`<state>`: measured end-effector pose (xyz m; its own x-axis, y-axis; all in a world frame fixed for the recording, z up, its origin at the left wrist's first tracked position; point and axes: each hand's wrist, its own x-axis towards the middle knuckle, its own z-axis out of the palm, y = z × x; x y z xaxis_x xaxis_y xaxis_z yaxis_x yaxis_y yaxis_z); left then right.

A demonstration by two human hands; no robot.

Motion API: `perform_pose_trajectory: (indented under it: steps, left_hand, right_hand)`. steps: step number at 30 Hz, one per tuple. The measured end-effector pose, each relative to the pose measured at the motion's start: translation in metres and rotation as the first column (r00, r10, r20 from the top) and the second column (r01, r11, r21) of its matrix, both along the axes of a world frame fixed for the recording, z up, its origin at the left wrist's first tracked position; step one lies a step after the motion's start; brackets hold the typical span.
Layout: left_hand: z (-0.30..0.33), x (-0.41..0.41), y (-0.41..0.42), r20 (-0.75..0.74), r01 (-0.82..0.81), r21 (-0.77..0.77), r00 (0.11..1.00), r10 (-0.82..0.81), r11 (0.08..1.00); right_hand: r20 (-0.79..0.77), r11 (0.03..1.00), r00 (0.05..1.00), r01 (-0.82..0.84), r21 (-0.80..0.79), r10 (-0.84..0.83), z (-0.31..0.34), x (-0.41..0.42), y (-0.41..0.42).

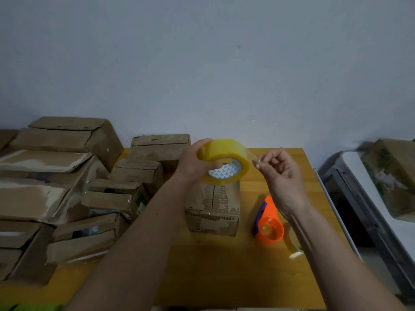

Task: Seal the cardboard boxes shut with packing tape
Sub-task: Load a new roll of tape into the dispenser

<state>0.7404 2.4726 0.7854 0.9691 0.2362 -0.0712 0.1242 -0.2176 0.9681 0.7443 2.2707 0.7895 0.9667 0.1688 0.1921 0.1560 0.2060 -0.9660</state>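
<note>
Tape roll [221,156] gripped by left hand [190,163], core tilted toward viewer, right hand [280,169] pinching its end.

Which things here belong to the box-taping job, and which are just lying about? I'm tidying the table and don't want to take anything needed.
In use:
- yellow tape roll, gripped by the left hand
- tape end, pinched by the right hand
- small cardboard box under the roll

Lying about:
- orange tape dispenser
- nearly spent tape roll
- pile of boxes at left
</note>
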Motion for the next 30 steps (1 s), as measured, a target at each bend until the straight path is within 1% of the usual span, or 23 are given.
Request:
perform_pose_trajectory:
  steps: [3, 5, 8, 12, 13, 15, 17, 18, 20, 21, 23, 25, 26, 27, 28, 29, 30]
  left_hand:
    - [-0.007, -0.001, 0.000, -0.071, -0.005, -0.204, 0.997, -0.010, 0.979]
    - [-0.012, 0.000, 0.002, -0.116, 0.001, -0.322, 0.992, -0.041, 0.947]
    - [-0.015, 0.001, 0.007, -0.131, 0.043, -0.412, 0.986, -0.106, 0.910]
    - [-0.017, -0.001, 0.012, -0.091, 0.122, -0.540, 0.975, -0.202, 0.833]
    - [-0.019, -0.002, 0.013, -0.085, 0.123, -0.576, 0.974, -0.209, 0.808]
    - [-0.025, -0.003, 0.016, -0.109, 0.075, -0.641, 0.976, -0.187, 0.764]
    - [-0.033, -0.004, 0.015, -0.153, 0.056, -0.649, 0.967, -0.203, 0.758]
    - [-0.037, -0.004, 0.013, -0.176, 0.057, -0.626, 0.961, -0.212, 0.778]
    - [-0.040, -0.006, 0.000, -0.225, 0.050, -0.505, 0.956, -0.188, 0.861]
    - [-0.043, -0.006, -0.007, -0.239, 0.041, -0.412, 0.959, -0.151, 0.910]
    - [-0.047, -0.005, -0.017, -0.233, 0.022, -0.176, 0.970, -0.063, 0.984]
    - [-0.046, -0.005, -0.026, -0.231, -0.019, 0.055, 0.972, 0.031, 0.998]
    - [-0.043, -0.007, -0.031, -0.200, -0.055, 0.148, 0.976, 0.084, 0.987]
    - [-0.037, -0.011, -0.039, -0.121, -0.081, 0.209, 0.987, 0.108, 0.975]
    - [-0.032, -0.014, -0.049, -0.015, -0.087, 0.222, 0.996, 0.093, 0.971]
    - [-0.024, -0.018, -0.060, 0.066, -0.072, 0.203, 0.996, 0.060, 0.977]
    - [-0.019, -0.020, -0.071, 0.107, -0.053, 0.194, 0.994, 0.032, 0.979]
  right_hand:
    - [-0.012, 1.000, 1.000, 0.004, -0.004, -0.004, 0.001, 0.002, -0.003]
    - [-0.030, 0.999, 1.000, 0.011, 0.045, -0.009, 0.003, 0.005, -0.008]
    - [-0.090, 0.982, 0.994, -0.037, 0.187, 0.055, 0.008, 0.005, -0.009]
    - [-0.121, 0.891, 0.975, -0.116, 0.438, 0.187, 0.017, 0.006, -0.012]
    - [-0.117, 0.871, 0.969, -0.139, 0.471, 0.218, 0.019, 0.007, -0.014]
    - [-0.105, 0.836, 0.958, -0.176, 0.520, 0.268, 0.023, 0.007, -0.015]
    - [-0.108, 0.820, 0.949, -0.194, 0.538, 0.295, 0.028, 0.007, -0.010]
    - [-0.115, 0.839, 0.950, -0.193, 0.509, 0.289, 0.032, 0.007, -0.005]
    - [-0.127, 0.912, 0.962, -0.178, 0.369, 0.240, 0.041, 0.011, 0.004]
    - [-0.136, 0.940, 0.967, -0.169, 0.298, 0.217, 0.045, 0.013, 0.007]
    - [-0.173, 0.963, 0.965, -0.157, 0.217, 0.196, 0.052, 0.019, 0.010]
    - [-0.193, 0.975, 0.964, -0.152, 0.163, 0.183, 0.056, 0.024, 0.011]
    - [-0.195, 0.980, 0.966, -0.147, 0.136, 0.172, 0.058, 0.025, 0.012]
    - [-0.199, 0.983, 0.966, -0.142, 0.121, 0.164, 0.058, 0.025, 0.014]
    - [-0.206, 0.984, 0.966, -0.136, 0.117, 0.158, 0.058, 0.025, 0.015]
    - [-0.218, 0.984, 0.964, -0.131, 0.125, 0.156, 0.058, 0.024, 0.017]
    - [-0.230, 0.983, 0.961, -0.127, 0.136, 0.156, 0.058, 0.023, 0.019]
